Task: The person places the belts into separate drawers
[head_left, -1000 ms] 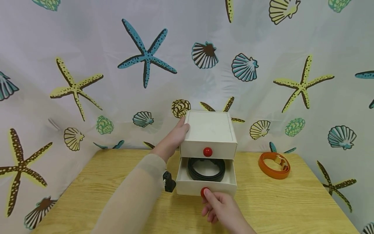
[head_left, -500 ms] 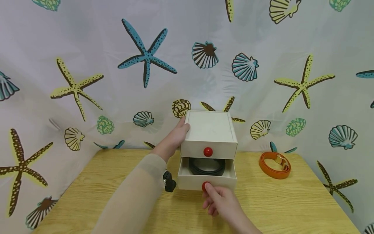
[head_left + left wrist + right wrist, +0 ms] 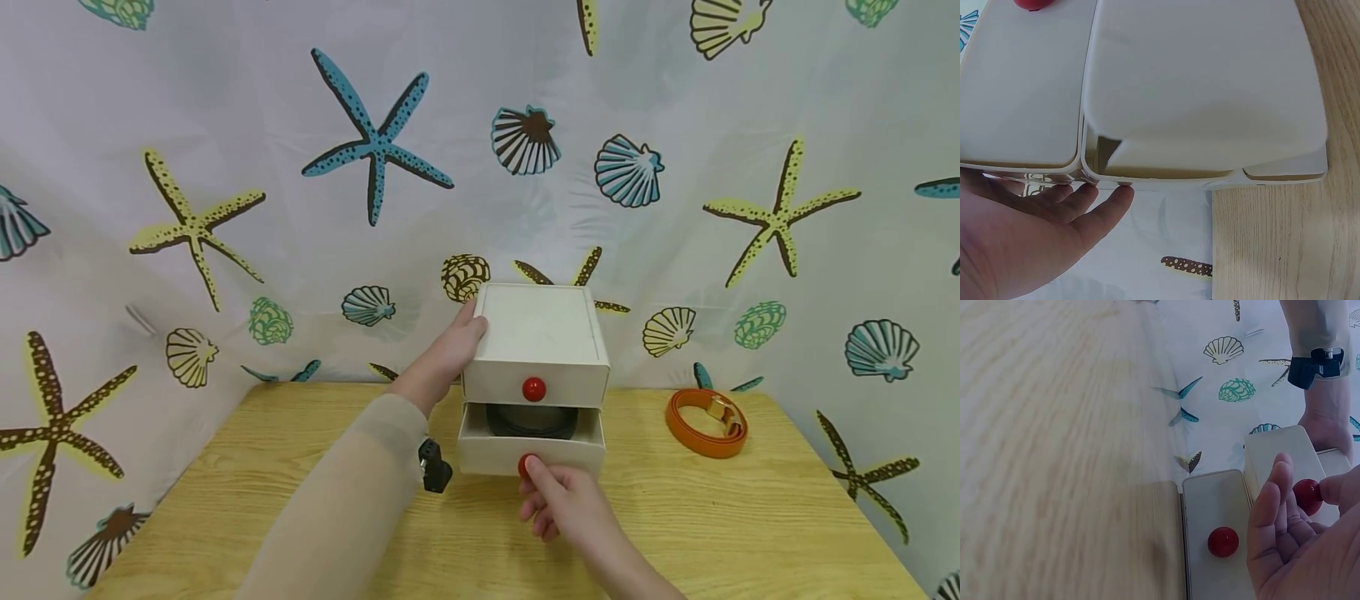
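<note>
A small white drawer cabinet (image 3: 537,323) with red round knobs stands on the table. Its middle drawer (image 3: 487,455) is partly pulled out, with a coiled black belt (image 3: 531,432) inside, mostly shaded. My right hand (image 3: 573,504) pinches that drawer's red knob (image 3: 1307,496) between thumb and finger. Against the cabinet's left side rests my left hand (image 3: 452,343), thumb at the top edge. The left wrist view shows its fingers (image 3: 1105,215) extended along the side wall. Below, the bottom drawer (image 3: 1216,506) is closed, as is the top drawer (image 3: 491,382).
A coiled orange belt (image 3: 705,425) with a gold-coloured buckle lies to the right of the cabinet on the wooden table (image 3: 315,467). Behind hangs a white cloth (image 3: 457,67) printed with starfish and shells. A black wrist camera (image 3: 433,467) sits on the left sleeve.
The middle drawer has slid inward, away from me, with the right hand on its knob. Less of the black belt shows now. The left hand keeps its place on the cabinet.
</note>
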A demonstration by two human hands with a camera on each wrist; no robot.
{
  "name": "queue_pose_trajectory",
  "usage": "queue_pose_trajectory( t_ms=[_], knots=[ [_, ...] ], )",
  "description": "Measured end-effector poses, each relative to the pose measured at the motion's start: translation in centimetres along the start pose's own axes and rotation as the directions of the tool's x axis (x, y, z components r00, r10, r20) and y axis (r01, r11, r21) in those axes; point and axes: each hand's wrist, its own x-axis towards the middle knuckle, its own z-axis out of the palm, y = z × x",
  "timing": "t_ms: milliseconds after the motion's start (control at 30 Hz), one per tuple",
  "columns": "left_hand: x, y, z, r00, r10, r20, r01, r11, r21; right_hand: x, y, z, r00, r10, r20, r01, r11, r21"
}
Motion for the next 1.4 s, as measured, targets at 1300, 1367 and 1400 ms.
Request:
queue_pose_trajectory(
  t_ms=[1300, 1367, 1400],
  knots=[
    [0.1, -0.1, 0.0, 1.0, -0.011, -0.02, 0.011, 1.0, 0.016, 3.9, -0.7, -0.6, 0.999, 0.004, -0.052, -0.005, 1.0, -0.016],
    [0.0, 0.0, 0.0, 1.0, -0.01, -0.02, 0.01, 1.0, 0.015, 4.1, -0.7, -0.6, 0.999, 0.008, -0.052, -0.009, 1.0, -0.01],
    [0.0, 0.0, 0.0, 1.0, -0.011, -0.021, 0.011, 1.0, 0.016, 4.1, -0.7, -0.6, 0.999, 0.009, -0.052, -0.01, 1.0, -0.008]
  ],
)
